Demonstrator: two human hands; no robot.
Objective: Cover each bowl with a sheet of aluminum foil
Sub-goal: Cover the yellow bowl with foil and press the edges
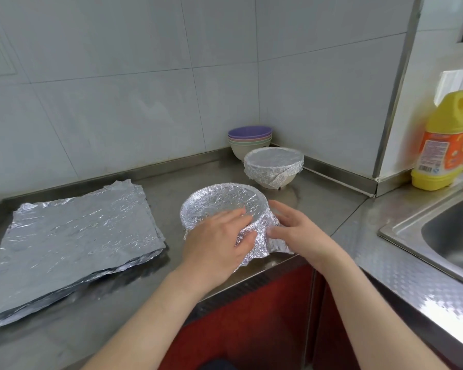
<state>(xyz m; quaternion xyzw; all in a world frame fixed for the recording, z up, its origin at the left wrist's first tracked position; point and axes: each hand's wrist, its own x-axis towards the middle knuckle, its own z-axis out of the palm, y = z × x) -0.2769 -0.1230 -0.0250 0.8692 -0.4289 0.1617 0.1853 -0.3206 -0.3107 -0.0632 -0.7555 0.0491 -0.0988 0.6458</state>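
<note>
Your stainless steel counter [171,182] runs into a white-tiled corner. At its left lies a flat stack of crinkled aluminium foil sheets [72,233]. In the middle, near the front edge, stands the bowl wrapped in silver foil [217,204]. Your left hand [219,241] lies palm down over its near rim, fingers straight on the top, thumb pressing the loose foil against the side. Your right hand [297,231] touches the bowl's right side, fingers spread and almost straight, thumb on the foil. Further back, a second foil-covered bowl [273,166] stands just before a stack of pastel bowls [249,140].
</note>
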